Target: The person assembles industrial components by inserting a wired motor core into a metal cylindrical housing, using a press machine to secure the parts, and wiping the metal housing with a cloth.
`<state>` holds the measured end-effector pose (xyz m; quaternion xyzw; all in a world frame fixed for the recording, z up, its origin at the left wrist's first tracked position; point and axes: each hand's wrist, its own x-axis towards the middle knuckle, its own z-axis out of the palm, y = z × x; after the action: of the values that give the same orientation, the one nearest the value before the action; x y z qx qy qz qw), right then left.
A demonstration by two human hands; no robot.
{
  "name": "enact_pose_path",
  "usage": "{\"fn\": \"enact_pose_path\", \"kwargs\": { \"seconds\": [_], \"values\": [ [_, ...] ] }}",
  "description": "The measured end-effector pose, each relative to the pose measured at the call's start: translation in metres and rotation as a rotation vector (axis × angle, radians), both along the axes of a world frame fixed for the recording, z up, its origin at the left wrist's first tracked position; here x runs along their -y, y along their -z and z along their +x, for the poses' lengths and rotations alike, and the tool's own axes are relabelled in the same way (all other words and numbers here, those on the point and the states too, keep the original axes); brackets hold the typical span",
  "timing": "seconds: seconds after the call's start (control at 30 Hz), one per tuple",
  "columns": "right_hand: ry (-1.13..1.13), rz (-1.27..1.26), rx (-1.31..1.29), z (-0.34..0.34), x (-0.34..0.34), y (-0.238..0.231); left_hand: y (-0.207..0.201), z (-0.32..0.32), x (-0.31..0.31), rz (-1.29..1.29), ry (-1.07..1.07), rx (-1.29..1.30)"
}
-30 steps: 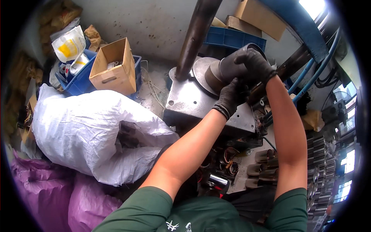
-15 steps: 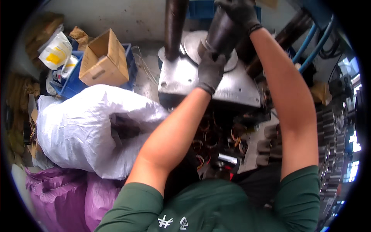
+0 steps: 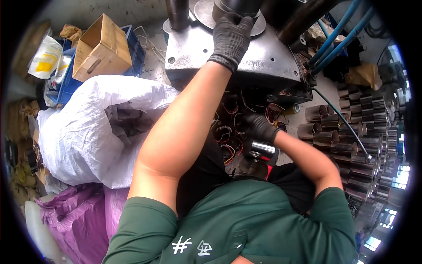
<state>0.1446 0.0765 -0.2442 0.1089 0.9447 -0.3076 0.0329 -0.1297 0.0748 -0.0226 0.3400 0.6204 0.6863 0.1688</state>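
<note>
My left hand [image 3: 231, 38], in a dark grey knit glove, is raised to the press. Its fingers are curled against the lower part of a dark metal cylinder [image 3: 239, 6], which stands over a round plate [image 3: 203, 11] on the thick steel press bed [image 3: 189, 46]. Lower down, my right hand [image 3: 260, 126], gloved alike, is among dark round parts with coloured wires [image 3: 226, 132] in front of the bed. Its fingertips blend into the dark parts, so I cannot make out any grip. Close below it lies a shiny metal sleeve [image 3: 263, 148].
Many metal sleeves [image 3: 334, 136] stand in rows at the right, with a thin rod [image 3: 345, 121] above them. Blue hoses [image 3: 336, 37] hang behind. On the left are a white woven sack [image 3: 83, 127], a purple sack [image 3: 79, 215] and a cardboard box [image 3: 101, 48] on a blue crate [image 3: 136, 55].
My right hand has come off the upper part of the cylinder and dropped to the wired parts. My left hand stays at the cylinder's lower part. The view has tilted downward.
</note>
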Motion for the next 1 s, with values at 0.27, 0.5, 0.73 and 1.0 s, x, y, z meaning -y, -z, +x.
{"fn": "enact_pose_path", "kwargs": {
  "seconds": [0.27, 0.5, 0.73, 1.0],
  "values": [
    [0.077, 0.205, 0.349, -0.068, 0.045, 0.077, -0.012, 0.016, 0.013, -0.025, 0.060, -0.182],
    [0.120, 0.199, 0.478, -0.067, 0.048, 0.064, -0.010, 0.020, 0.018, -0.064, 0.139, -0.234],
    [0.472, -0.020, 0.287, 0.015, -0.032, -0.061, -0.009, 0.035, 0.018, 0.111, 0.169, -0.094],
    [0.936, -0.718, -0.560, 0.055, -0.044, -0.221, -0.014, 0.074, 0.042, 0.093, 0.309, 0.109]
  ]
}}
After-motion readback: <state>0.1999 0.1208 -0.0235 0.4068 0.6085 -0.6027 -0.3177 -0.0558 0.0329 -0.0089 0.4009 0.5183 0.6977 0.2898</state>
